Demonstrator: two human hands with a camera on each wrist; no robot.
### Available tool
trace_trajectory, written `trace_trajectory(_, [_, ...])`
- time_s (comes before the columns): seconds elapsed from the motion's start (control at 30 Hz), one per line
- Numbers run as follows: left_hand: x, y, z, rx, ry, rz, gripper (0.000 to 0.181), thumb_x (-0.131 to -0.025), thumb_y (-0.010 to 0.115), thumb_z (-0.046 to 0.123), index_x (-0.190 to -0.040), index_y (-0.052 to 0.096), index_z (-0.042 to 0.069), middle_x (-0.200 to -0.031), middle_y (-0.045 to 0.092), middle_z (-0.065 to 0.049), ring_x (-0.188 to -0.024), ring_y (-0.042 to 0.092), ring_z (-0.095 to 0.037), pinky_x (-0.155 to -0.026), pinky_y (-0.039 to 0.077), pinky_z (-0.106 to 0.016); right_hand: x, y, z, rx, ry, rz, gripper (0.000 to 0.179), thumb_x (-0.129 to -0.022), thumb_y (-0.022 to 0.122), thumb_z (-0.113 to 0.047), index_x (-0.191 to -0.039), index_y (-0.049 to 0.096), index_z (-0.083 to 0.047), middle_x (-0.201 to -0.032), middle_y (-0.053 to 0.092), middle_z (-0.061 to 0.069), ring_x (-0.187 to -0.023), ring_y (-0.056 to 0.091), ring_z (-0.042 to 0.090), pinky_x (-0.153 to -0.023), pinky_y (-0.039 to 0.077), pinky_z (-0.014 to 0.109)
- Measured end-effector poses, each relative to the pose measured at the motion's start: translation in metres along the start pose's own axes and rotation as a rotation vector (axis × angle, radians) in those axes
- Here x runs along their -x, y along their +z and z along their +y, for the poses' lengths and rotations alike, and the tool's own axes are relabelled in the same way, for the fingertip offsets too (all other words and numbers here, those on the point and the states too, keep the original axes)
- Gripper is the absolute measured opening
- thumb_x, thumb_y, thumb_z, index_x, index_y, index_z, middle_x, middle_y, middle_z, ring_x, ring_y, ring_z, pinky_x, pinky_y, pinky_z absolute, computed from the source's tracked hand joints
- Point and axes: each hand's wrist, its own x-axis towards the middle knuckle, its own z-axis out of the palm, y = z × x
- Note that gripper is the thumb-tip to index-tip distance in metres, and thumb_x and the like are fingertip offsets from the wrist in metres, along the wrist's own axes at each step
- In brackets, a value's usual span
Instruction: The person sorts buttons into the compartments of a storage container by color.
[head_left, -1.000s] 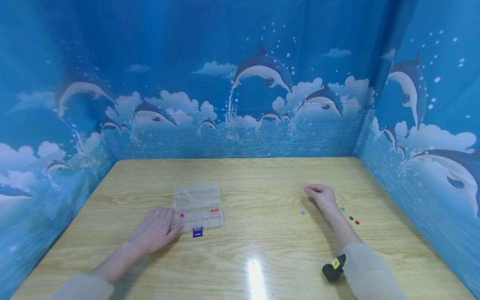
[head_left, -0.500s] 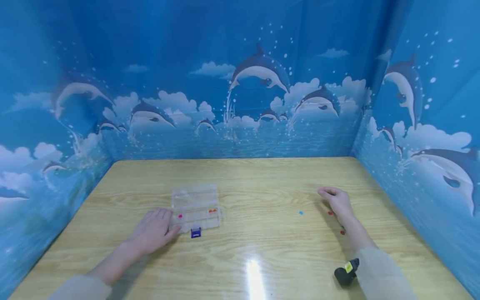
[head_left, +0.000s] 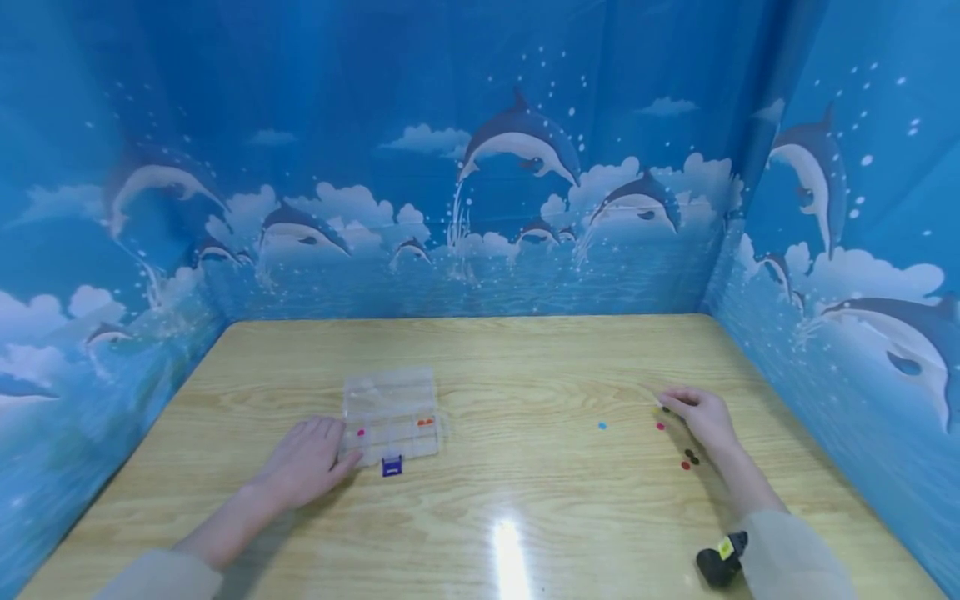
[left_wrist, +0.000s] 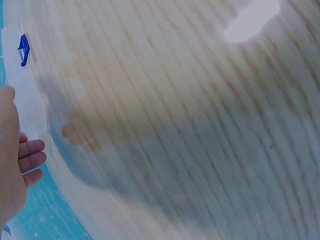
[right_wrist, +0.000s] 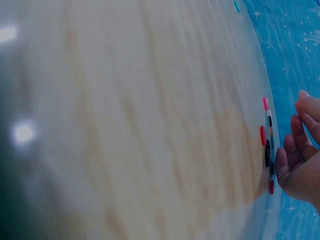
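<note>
My left hand [head_left: 307, 462] lies at the left side of a clear divided box [head_left: 390, 393], fingers along its edge and thumb at the front corner. The box's lid is folded back; one compartment has a pink disc [head_left: 361, 432], another some orange pieces [head_left: 425, 422]. A blue latch [head_left: 392, 466] projects from the front. At the right, my right hand [head_left: 703, 418] bends its fingers low over small discs, thumb and forefinger tips close together. A yellow disc [head_left: 656, 412] lies by those fingertips. In the right wrist view nothing shows between the fingers of that hand [right_wrist: 302, 157].
Nearer my right forearm lie dark discs [head_left: 692, 456] and a red disc [head_left: 686, 466]; another reddish disc [head_left: 661, 426] is farther back. A blue disc [head_left: 602, 426] sits apart to the left. Dolphin-print curtains [head_left: 480, 275] border the wooden table [head_left: 517, 375].
My right hand has moved right and back toward me, down to the discs. Dark and red discs formerly covered by the hand and forearm now show. My left hand stays at the box.
</note>
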Motion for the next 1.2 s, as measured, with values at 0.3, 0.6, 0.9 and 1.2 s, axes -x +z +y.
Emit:
trace_trajectory(0.3, [-0.014, -0.001, 0.005, 0.029, 0.032, -0.006, 0.037, -0.090, 0.056, 0.037, -0.096, 0.053, 0.000, -0.093, 0.058, -0.015, -0.094, 0.055, -0.033, -0.092, 0.041, -0.050, 0.011, -0.018, 0.010, 0.036, 0.032, -0.042, 0.054, -0.093, 0.053, -0.037, -0.121, 0.053, 0.009, -0.132, 0.042, 0.031, -0.122, 0.035, 0.045, -0.098, 0.031, 0.057])
trace_trajectory(0.6, [-0.012, -0.006, 0.007, 0.052, -0.001, -0.074, 0.047, -0.092, 0.053, 0.039, -0.108, 0.052, -0.006, -0.108, 0.057, -0.023, -0.107, 0.051, -0.039, -0.098, 0.035, -0.053, 0.011, -0.021, 0.012, 0.085, 0.004, -0.117, 0.053, -0.093, 0.054, -0.038, -0.118, 0.056, 0.008, -0.128, 0.045, 0.032, -0.118, 0.037, 0.047, -0.093, 0.034, 0.057])
trace_trajectory(0.9, [-0.001, -0.009, 0.001, 0.056, -0.038, -0.068, 0.046, -0.091, 0.054, 0.038, -0.107, 0.053, -0.005, -0.105, 0.057, -0.022, -0.104, 0.052, -0.039, -0.096, 0.036, -0.054, -0.002, -0.011, 0.010, 0.136, -0.029, -0.196, 0.049, -0.092, 0.056, -0.036, -0.117, 0.058, 0.006, -0.126, 0.048, 0.030, -0.116, 0.040, 0.046, -0.092, 0.035, 0.056])
trace_trajectory(1.2, [-0.001, -0.009, 0.000, 0.046, -0.046, -0.078, 0.053, -0.091, 0.054, 0.039, -0.113, 0.052, -0.009, -0.110, 0.056, -0.026, -0.107, 0.050, -0.042, -0.095, 0.036, -0.055, -0.001, -0.012, 0.011, 0.121, -0.056, -0.245, 0.042, -0.087, 0.064, -0.031, -0.111, 0.062, 0.004, -0.118, 0.053, 0.026, -0.108, 0.046, 0.040, -0.089, 0.038, 0.053])
